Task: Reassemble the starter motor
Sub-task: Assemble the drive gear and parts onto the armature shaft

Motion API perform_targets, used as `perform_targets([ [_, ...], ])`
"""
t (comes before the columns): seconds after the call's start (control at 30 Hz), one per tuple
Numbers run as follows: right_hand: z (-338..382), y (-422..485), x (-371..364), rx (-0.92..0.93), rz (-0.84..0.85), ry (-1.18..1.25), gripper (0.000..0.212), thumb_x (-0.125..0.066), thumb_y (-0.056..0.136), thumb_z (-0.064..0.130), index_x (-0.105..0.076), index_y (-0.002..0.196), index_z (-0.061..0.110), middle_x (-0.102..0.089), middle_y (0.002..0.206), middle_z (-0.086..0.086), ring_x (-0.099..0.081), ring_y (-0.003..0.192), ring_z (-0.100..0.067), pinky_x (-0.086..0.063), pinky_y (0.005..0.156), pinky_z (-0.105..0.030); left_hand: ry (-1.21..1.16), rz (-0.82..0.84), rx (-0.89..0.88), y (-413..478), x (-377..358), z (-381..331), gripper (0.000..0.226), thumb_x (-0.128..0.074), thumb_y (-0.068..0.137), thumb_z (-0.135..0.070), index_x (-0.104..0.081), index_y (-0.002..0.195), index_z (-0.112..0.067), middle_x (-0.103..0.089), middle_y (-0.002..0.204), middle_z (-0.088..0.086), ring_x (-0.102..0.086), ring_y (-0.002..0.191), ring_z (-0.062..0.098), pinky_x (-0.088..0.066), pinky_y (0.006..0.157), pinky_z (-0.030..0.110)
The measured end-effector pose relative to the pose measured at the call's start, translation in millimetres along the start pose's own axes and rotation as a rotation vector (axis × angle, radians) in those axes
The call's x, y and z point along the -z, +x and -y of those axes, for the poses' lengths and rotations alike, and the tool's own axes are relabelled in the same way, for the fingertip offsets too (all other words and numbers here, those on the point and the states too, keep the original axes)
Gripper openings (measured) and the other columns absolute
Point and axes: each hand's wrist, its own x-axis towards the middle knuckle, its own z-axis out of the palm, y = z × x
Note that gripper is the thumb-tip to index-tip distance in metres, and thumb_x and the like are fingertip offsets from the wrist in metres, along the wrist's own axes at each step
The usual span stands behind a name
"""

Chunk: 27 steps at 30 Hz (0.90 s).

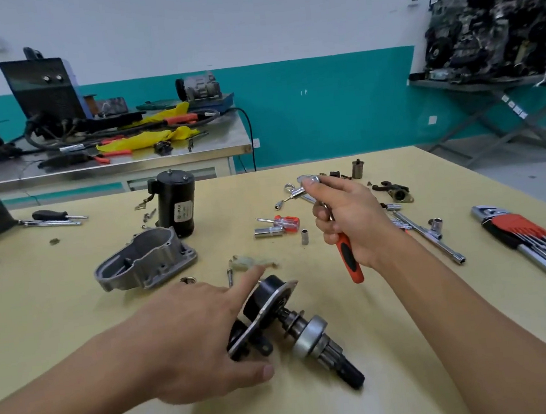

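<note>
Two bare hands work over a yellowish table (78, 342). At lower centre of the frame the starter's shaft assembly (305, 332) lies on its side. A black round part and a flat metal plate sit at its upper-left end, and a silvery drum and a dark splined gear point toward the lower right.

The left hand (191, 341) reaches in from the lower left with forefinger and thumb stretched out straight beside the plate. It grasps nothing, and I cannot tell whether its hidden fingers touch the black part. The right hand (349, 219), right of centre, is clenched round the orange-and-black handle of a ratchet wrench (350, 261), held off the table with its head toward the top of the frame.

Left of centre the black motor body (176, 207) stands upright. Just below it the grey cast housing (147, 262) lies hollow side up, apart from the shaft assembly. A small screwdriver (283, 222) lies at centre, and a set of hex keys (527, 232) lies at the right edge.

The shaft assembly looks to be solid steel, so probably heavy for its bulk, stiff, and likely to roll on its drum. The gear may be greasy and slippery. The plate edge and black part seem the surest places to take hold, keeping fingers off the splines.
</note>
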Motion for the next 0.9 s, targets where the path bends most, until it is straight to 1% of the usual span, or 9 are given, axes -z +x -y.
perform_targets([
  [0.1, 0, 0, -1, -0.007, -0.039, -0.013, 0.017, -0.07, 0.093, 0.032, -0.071, 0.101, 0.017, -0.044, 0.056, 0.003, -0.031, 0.042, -0.008, -0.03, 0.036, -0.02, -0.004, -0.05, -0.041, 2, -7, 8, 0.107, -0.025, 0.07, -0.094, 0.03, 0.148, -0.044, -0.06, 0.112, -0.009, -0.056, 0.102, 0.02, -0.034, 0.077, 0.033],
  [0.23, 0, -1, -4, -0.008, -0.051, -0.031, 0.019, -0.069, 0.093, 0.033, -0.07, 0.103, 0.017, -0.044, 0.055, 0.004, -0.031, 0.042, -0.008, -0.029, 0.037, -0.021, -0.002, -0.115, -0.153, 0, -10, 9, 0.092, -0.012, 0.082, -0.084, 0.038, 0.144, -0.039, -0.06, 0.094, -0.005, -0.056, 0.087, 0.023, -0.043, 0.081, 0.039],
  [0.33, 0, -2, -5, -0.008, -0.061, -0.055, 0.017, -0.068, 0.094, 0.034, -0.069, 0.099, 0.017, -0.043, 0.055, 0.004, -0.03, 0.043, -0.008, -0.029, 0.037, -0.021, -0.059, -0.153, -0.19, 0, -13, 10, 0.08, -0.009, 0.087, -0.068, 0.04, 0.143, -0.039, -0.061, 0.091, -0.002, -0.056, 0.084, 0.023, -0.04, 0.077, 0.036],
  [0.5, 1, -2, -5, 0.0, -0.091, -0.082, 0.022, -0.068, 0.094, 0.035, -0.069, 0.103, 0.015, -0.04, 0.058, 0.002, -0.03, 0.044, -0.009, -0.028, 0.038, -0.022, -0.294, -0.231, -0.096, 5, -23, 9, 0.071, -0.025, 0.093, -0.055, 0.005, 0.156, -0.044, -0.059, 0.073, -0.004, -0.049, 0.074, 0.008, -0.037, 0.072, 0.032],
  [0.6, 4, -3, -5, 0.017, -0.077, -0.065, 0.018, -0.067, 0.095, 0.033, -0.07, 0.098, 0.016, -0.04, 0.059, 0.001, -0.029, 0.044, -0.01, -0.027, 0.038, -0.022, -0.708, -0.229, -0.047, 8, -19, 5, 0.054, -0.036, 0.093, -0.046, -0.035, 0.147, -0.048, -0.071, 0.085, -0.013, -0.063, 0.088, 0.002, -0.049, 0.082, 0.026],
  [0.67, 9, -5, -3, 0.06, -0.033, -0.077, 0.017, -0.066, 0.095, 0.034, -0.071, 0.096, 0.017, -0.042, 0.06, 0.0, -0.03, 0.046, -0.01, -0.027, 0.039, -0.022, -1.111, -0.228, 0.0, 11, -15, 0, 0.038, -0.042, 0.09, -0.037, -0.06, 0.123, -0.046, -0.073, 0.105, -0.018, -0.067, 0.1, 0.001, -0.053, 0.085, 0.02],
  [0.77, 27, -12, 10, 0.18, 0.148, -0.156, 0.026, -0.065, 0.091, 0.04, -0.074, 0.105, 0.02, -0.049, 0.062, -0.003, -0.034, 0.042, -0.009, -0.03, 0.038, -0.022, -1.549, -0.161, 0.167, 15, -12, -6, 0.032, -0.044, 0.092, -0.033, -0.075, 0.101, -0.037, -0.078, 0.098, 0.003, -0.074, 0.08, 0.018, -0.058, 0.07, 0.032],
  [0.83, 40, -19, 21, 0.258, 0.278, -0.16, 0.03, -0.067, 0.087, 0.043, -0.074, 0.106, 0.021, -0.055, 0.064, -0.004, -0.035, 0.039, -0.009, -0.03, 0.037, -0.02, -1.683, -0.157, 0.283, 17, -15, -7, 0.037, -0.042, 0.098, -0.028, -0.078, 0.093, -0.035, -0.076, 0.087, 0.013, -0.069, 0.065, 0.023, -0.054, 0.059, 0.03],
  [0.9, 46, -23, 27, 0.314, 0.382, -0.1, 0.032, -0.071, 0.086, 0.044, -0.074, 0.106, 0.019, -0.058, 0.068, -0.004, -0.037, 0.039, -0.008, -0.031, 0.037, -0.018, -1.716, -0.182, 0.329, 19, -23, -7, 0.04, -0.04, 0.1, -0.027, -0.078, 0.092, -0.033, -0.076, 0.088, 0.016, -0.068, 0.063, 0.024, -0.054, 0.06, 0.032],
])
